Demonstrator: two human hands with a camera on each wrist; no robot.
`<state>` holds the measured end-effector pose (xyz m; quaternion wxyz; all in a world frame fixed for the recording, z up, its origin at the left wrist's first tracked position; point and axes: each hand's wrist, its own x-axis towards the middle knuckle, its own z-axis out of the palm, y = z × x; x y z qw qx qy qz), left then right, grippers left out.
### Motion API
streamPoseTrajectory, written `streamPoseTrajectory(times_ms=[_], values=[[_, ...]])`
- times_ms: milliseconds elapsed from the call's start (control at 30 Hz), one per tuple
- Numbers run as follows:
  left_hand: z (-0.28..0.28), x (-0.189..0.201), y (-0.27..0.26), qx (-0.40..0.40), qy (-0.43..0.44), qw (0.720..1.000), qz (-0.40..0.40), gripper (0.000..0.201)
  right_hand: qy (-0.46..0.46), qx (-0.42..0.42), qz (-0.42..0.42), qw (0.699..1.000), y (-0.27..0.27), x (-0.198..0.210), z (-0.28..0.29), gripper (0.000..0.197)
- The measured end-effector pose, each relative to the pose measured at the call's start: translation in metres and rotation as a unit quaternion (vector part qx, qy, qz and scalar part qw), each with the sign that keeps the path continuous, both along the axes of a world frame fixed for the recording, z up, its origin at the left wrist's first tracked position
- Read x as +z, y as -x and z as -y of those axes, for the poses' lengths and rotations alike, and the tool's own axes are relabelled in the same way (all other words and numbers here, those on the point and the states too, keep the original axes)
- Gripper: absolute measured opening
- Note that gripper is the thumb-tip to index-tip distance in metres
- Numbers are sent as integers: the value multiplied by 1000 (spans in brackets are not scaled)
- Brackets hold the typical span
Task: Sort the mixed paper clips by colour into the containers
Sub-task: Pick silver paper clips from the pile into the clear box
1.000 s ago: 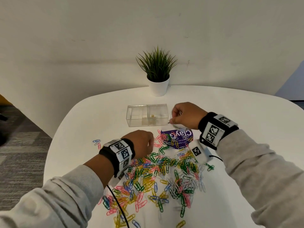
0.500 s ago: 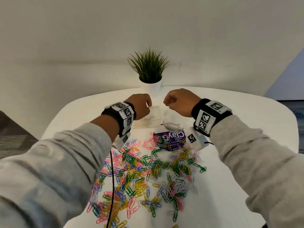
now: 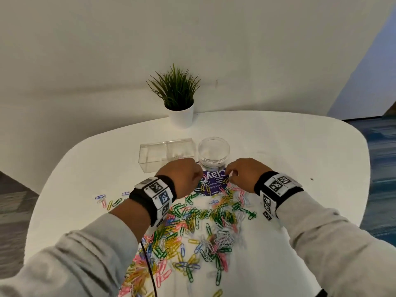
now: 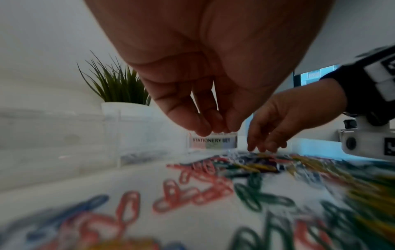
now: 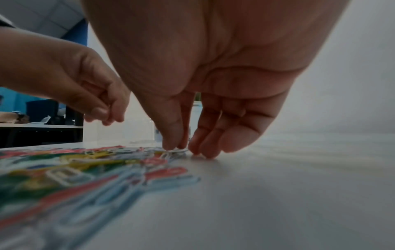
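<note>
Head view: both hands work the clip pile's (image 3: 192, 228) far edge, the right hand (image 3: 242, 176) pinching a white clip (image 5: 177, 150), the left hand (image 3: 182, 179) with fingertips bunched, its hold unclear, round tub (image 3: 213, 152) just beyond.

Purple round lid (image 3: 211, 184) on the table reads "Clay" upside down from the head view; smaller lines under it illegible. Label (image 4: 212, 141) on the round clear container reads "STATIONERY SET". Wristband markers (image 3: 159, 192) carry coded patterns only.
</note>
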<state>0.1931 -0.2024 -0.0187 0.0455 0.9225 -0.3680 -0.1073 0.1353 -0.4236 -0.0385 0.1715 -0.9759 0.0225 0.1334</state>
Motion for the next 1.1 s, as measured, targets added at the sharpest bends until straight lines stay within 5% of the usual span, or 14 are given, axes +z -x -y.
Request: streamPoseTrajectory(times_ms=[300, 567, 800, 1100], values=[[8, -20, 0, 12, -16, 1000, -18, 25, -12, -26, 19, 999, 2, -11, 12, 27], [5, -27, -2, 19, 23, 999, -15, 27, -41, -32, 2, 999, 4, -16, 8, 11], [14, -31, 0, -3, -36, 999, 8, 36, -21, -48, 23, 998, 4, -19, 9, 7], [12, -38, -4, 5, -2, 1000, 4, 17, -10, -50, 9, 999, 4, -20, 9, 2]])
